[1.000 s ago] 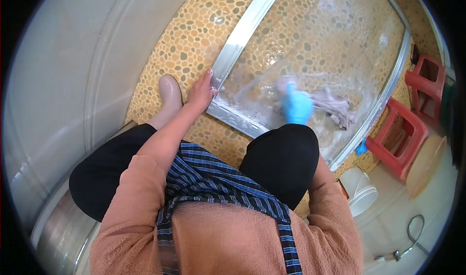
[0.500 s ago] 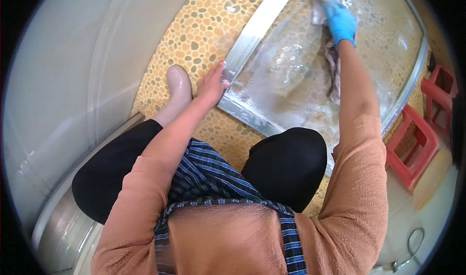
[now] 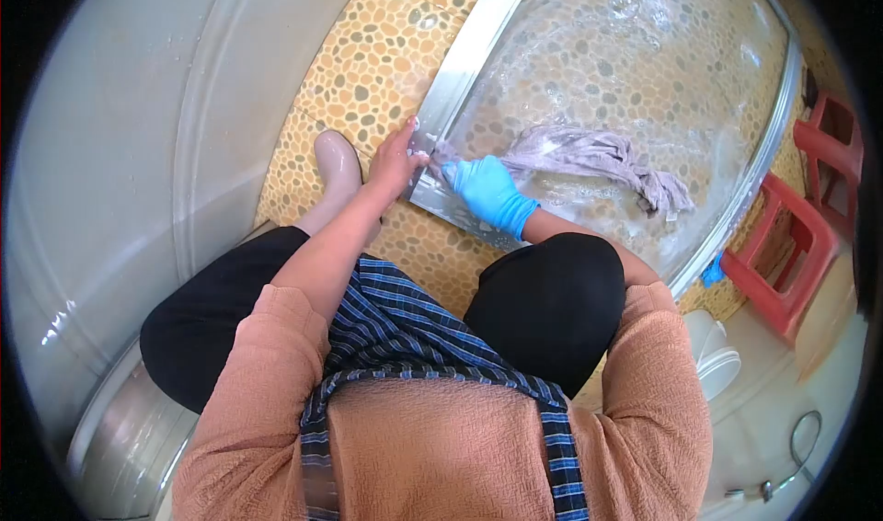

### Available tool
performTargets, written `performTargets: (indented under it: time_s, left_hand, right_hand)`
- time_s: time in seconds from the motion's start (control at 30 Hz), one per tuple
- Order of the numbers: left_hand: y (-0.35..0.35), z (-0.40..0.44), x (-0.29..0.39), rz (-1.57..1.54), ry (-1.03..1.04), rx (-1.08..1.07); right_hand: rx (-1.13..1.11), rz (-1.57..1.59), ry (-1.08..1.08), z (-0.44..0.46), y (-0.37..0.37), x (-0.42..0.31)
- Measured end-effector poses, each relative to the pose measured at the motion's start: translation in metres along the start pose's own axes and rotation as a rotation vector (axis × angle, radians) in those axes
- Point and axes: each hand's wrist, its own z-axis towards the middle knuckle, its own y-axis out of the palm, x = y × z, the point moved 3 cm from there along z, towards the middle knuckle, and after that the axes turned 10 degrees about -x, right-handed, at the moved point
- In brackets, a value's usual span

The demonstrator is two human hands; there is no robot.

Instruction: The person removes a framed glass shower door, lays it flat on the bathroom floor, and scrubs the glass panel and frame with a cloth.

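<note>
A clear panel in a silver metal frame (image 3: 471,38) is in front of me, wet and foamy, with the pebble-patterned floor showing through. My left hand (image 3: 394,167), bare with suds on its fingertips, holds the frame's near-left corner, thumb apart from the fingers. Right beside it, my right hand (image 3: 487,190) in a blue glove is closed around one end of a wet, greyish-lilac cloth (image 3: 589,153). The bunched end pokes out at the corner. The cloth's rest trails across the panel to the right.
Red plastic stools (image 3: 782,254) stand at the right, with a bit of blue material (image 3: 713,270) beside one. White containers (image 3: 716,365) are below them. A pale smooth wall (image 3: 120,153) curves along the left. A thin hose (image 3: 805,438) lies at lower right.
My right hand has come from the panel's far side down to its near-left corner, drawing the cloth with it. My left hand stays at the corner.
</note>
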Motion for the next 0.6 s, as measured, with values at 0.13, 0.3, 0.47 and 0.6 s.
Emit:
performTargets:
  time_s: [0.13, 0.3, 0.47, 0.6]
  left_hand:
    - [-0.003, -0.003, 0.007, 0.053, -0.031, -0.029]
    - [-0.004, -0.001, 0.005, 0.03, -0.033, -0.025]
    - [-0.001, 0.0, 0.001, 0.028, -0.03, -0.027]
    - [-0.004, -0.001, 0.012, 0.003, -0.084, -0.05]
  right_hand:
    - [-0.039, 0.643, -0.017, -0.014, -0.039, 0.08]
    - [0.093, 0.86, 0.821, -0.022, 0.004, 0.242]
    - [0.197, 0.448, 1.038, -0.014, -0.042, 0.278]
    - [0.153, 0.761, 0.849, 0.03, 0.016, 0.174]
